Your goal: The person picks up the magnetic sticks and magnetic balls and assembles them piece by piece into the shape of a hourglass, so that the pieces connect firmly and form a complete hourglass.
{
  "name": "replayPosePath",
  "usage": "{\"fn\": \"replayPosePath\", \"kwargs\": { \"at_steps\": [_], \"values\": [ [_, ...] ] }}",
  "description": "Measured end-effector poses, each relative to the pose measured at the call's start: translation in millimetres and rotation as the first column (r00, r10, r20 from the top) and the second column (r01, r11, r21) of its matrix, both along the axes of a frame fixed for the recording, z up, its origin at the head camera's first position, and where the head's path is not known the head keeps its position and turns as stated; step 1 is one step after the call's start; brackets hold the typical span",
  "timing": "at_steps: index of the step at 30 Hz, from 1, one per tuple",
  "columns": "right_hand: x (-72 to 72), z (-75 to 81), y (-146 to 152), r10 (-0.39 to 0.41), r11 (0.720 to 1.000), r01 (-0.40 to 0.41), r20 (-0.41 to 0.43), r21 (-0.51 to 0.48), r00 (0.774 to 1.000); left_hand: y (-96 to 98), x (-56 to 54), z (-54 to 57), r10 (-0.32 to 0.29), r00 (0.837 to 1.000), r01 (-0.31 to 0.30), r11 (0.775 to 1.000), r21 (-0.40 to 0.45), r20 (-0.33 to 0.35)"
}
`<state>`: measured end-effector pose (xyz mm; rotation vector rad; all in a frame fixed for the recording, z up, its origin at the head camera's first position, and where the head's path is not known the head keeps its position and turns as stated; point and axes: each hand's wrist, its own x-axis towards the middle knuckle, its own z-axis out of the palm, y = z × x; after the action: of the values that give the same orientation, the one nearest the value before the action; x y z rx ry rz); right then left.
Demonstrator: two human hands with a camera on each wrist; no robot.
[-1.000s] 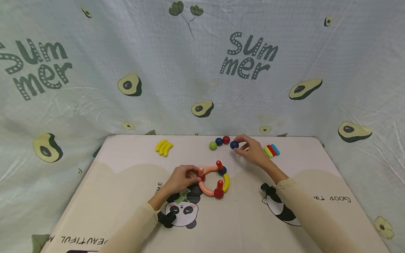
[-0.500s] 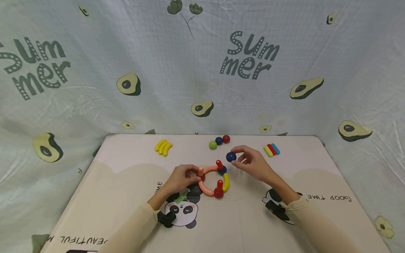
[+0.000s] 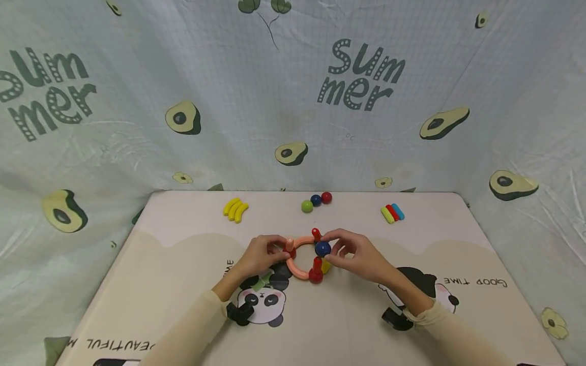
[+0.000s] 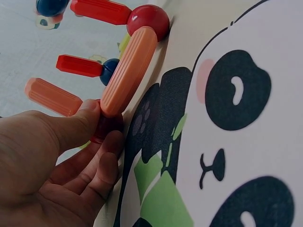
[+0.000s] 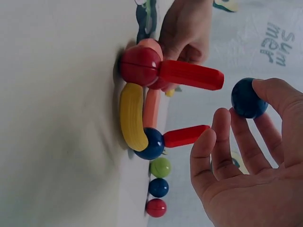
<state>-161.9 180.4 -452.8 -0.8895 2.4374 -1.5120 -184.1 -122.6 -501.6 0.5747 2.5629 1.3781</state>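
A ring of curved sticks and balls lies flat on the table, with upright sticks standing from its balls. Two curved sticks are salmon-coloured point(image 4: 130, 71) and one is yellow point(image 5: 132, 116). My left hand point(image 3: 262, 256) pinches the red ball point(image 4: 110, 127) at the ring's left side, under an upright salmon stick point(image 4: 53, 97). Between thumb and fingertips, my right hand point(image 3: 361, 254) holds a loose blue ball point(image 5: 249, 98) over the ring's right side. Red upright sticks stand on the near red ball point(image 5: 139, 65) and the far blue ball point(image 5: 150, 144).
Behind the ring sit a green ball point(image 3: 307, 206), a blue ball point(image 3: 316, 200) and a red ball point(image 3: 326, 197). Yellow curved sticks point(image 3: 235, 210) lie at the back left. Short green, red and blue sticks point(image 3: 392, 213) lie at the back right.
My right hand has brought the blue ball from the back of the table toward me, over the ring's right side. My left hand has stayed on the ring's red ball.
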Motion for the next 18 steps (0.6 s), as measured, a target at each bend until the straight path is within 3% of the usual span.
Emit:
{"fn": "replayPosePath", "kwargs": {
  "at_steps": [12,18],
  "values": [
    [6.1,-7.2,-5.7,0.021,1.000,-0.021,-0.018,0.012,1.000,-0.6,1.1,1.7,-0.005,1.000,0.005,1.000,0.007,-0.002],
    [6.1,-9.7,-3.7,0.025,1.000,-0.025,-0.016,0.003,1.000,0.5,3.0,5.9,0.055,0.998,-0.055,0.998,-0.002,-0.010]
  ]
}}
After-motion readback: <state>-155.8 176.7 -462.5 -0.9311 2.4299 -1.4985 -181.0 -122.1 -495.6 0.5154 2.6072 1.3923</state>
